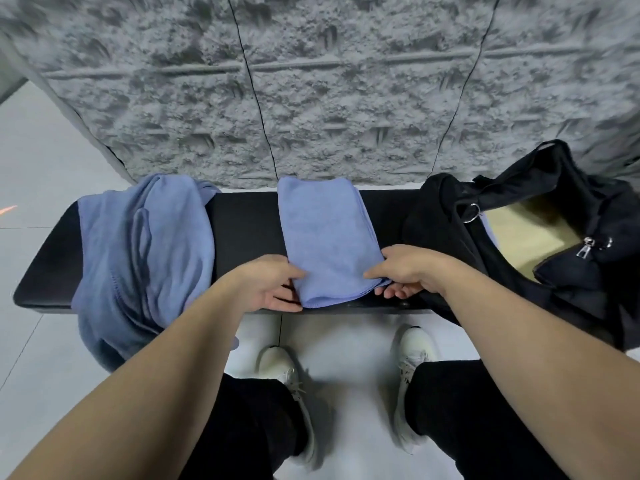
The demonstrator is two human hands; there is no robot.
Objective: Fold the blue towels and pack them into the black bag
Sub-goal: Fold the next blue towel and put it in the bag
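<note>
A folded blue towel (329,237) lies as a long strip across the middle of the black bench (242,223). My left hand (270,285) pinches its near left corner, thumb on top and fingers underneath. My right hand (405,271) pinches the near right corner the same way. A loose heap of blue towels (145,258) drapes over the bench's left part and hangs down its front. The black bag (540,244) stands unzipped at the right end, its tan lining showing.
A grey textured wall (311,91) rises right behind the bench. The floor is pale tile. My two legs in black trousers and white shoes (287,375) stand close to the bench's front edge.
</note>
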